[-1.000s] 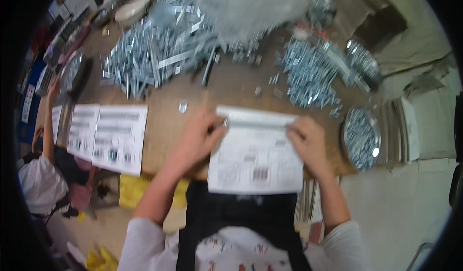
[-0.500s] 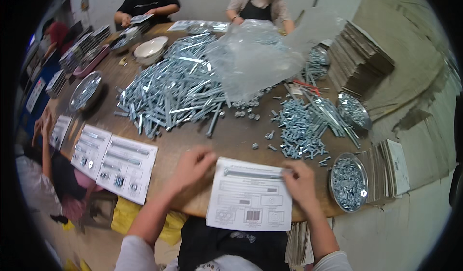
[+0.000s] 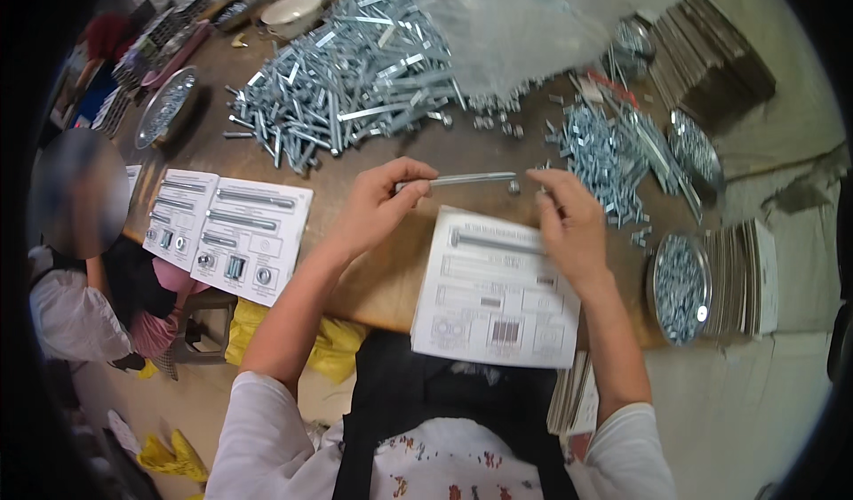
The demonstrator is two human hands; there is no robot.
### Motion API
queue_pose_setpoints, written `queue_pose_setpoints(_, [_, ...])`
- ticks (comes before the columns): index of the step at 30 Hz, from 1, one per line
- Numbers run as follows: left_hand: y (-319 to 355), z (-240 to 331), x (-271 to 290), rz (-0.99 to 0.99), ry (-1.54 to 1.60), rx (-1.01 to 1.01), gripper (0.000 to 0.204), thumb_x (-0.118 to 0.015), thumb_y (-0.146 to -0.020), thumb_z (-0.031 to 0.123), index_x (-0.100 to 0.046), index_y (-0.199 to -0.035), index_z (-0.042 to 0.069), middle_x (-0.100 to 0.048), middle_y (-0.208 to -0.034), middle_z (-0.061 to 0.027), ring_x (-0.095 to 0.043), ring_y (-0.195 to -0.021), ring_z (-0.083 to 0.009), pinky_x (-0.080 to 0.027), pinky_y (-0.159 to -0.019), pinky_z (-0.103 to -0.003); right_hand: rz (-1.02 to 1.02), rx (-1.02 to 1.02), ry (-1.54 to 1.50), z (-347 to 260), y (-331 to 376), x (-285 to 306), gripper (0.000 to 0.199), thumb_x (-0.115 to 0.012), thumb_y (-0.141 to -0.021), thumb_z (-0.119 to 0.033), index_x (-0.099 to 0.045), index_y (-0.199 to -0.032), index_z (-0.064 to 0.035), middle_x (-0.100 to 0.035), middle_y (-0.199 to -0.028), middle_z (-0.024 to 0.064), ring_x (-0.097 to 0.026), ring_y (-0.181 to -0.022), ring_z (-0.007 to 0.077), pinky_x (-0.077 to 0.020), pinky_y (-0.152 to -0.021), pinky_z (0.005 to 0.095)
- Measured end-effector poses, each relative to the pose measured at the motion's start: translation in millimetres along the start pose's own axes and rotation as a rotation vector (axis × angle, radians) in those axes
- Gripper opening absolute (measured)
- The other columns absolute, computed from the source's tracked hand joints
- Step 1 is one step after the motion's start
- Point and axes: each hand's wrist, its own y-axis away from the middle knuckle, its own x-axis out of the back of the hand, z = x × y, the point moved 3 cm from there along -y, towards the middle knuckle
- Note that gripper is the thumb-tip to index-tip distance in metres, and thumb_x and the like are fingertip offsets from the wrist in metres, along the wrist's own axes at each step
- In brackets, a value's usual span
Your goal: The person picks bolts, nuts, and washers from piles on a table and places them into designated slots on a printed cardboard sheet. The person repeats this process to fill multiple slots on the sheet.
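Observation:
My left hand (image 3: 384, 200) pinches a long silver bolt (image 3: 475, 178) near one end, holding it level above the table. Close to the bolt's other end is my right hand (image 3: 573, 224), its thumb and forefinger apart with nothing visible between them. Below the hands, a stack of white printed cards (image 3: 498, 309) lies at the table's near edge, over my lap. Across the top card runs a grey bolt shape; whether it is real or printed I cannot tell. A small nut (image 3: 514, 187) sits just beyond the bolt's far end.
A big heap of long bolts (image 3: 355, 82) covers the table's middle, beside a clear plastic bag (image 3: 524, 29). Short bolts (image 3: 604, 149) are piled at right, near a metal bowl of small parts (image 3: 680, 287) and cardboard stacks (image 3: 737, 278). Cards with hardware (image 3: 253, 233) lie left, beside another person.
My left hand has left the cards' edge and now holds a long bolt. My right hand has come off the top card, rising toward the bolt's end. The view has tilted down.

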Motion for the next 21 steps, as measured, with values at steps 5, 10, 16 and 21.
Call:
queue_pose_setpoints(5, [64,24,-30,-0.187,-0.196,-0.182,0.018,-0.064,-0.092,0.011,-0.070,-0.106,0.002,-0.070,-0.096,-0.0092,-0.064,-0.091,-0.0216,-0.050,-0.080,-0.034,0.051,-0.268,-0.171,16,54,19,0.019,-0.060,-0.090,0.000,-0.070,-0.107,0.0003,-0.071,-0.087,0.0111,-0.066,-0.068,0.0141,-0.0521,-0.062,0.0278])
queue_pose_setpoints(10, [61,6,-61,-0.265,-0.402,-0.446,0.019,-0.070,-0.086,0.010,-0.070,-0.105,0.005,-0.068,-0.093,-0.0091,-0.062,-0.090,-0.0280,-0.051,-0.078,-0.037,-0.129,-0.320,-0.092,18,92,26,0.019,-0.068,-0.085,-0.004,-0.071,-0.103,-0.0023,-0.070,-0.091,0.0094,-0.065,-0.070,0.0169,-0.0520,-0.064,0.0292])
queue_pose_setpoints(16, [67,2,-49,-0.033,-0.570,-0.486,0.031,-0.082,-0.077,0.015,-0.069,-0.103,0.005,-0.068,-0.091,-0.0093,-0.063,-0.088,-0.0267,-0.049,-0.077,-0.036,-0.145,-0.083,0.088,19,101,15,0.014,-0.074,-0.081,-0.008,-0.073,-0.095,-0.0065,-0.067,-0.090,0.0049,-0.066,-0.073,0.0220,-0.0512,-0.065,0.0329])
queue_pose_setpoints(21, [75,-2,-43,-0.049,-0.573,-0.309,0.029,-0.082,-0.078,0.017,-0.071,-0.102,0.005,-0.066,-0.089,-0.0092,-0.063,-0.081,-0.0271,-0.049,-0.071,-0.036,-0.105,-0.116,0.046,21,105,13,0.013,-0.075,-0.079,-0.006,-0.073,-0.092,-0.0058,-0.066,-0.087,0.0079,-0.065,-0.074,0.0247,-0.0509,-0.065,0.0336])
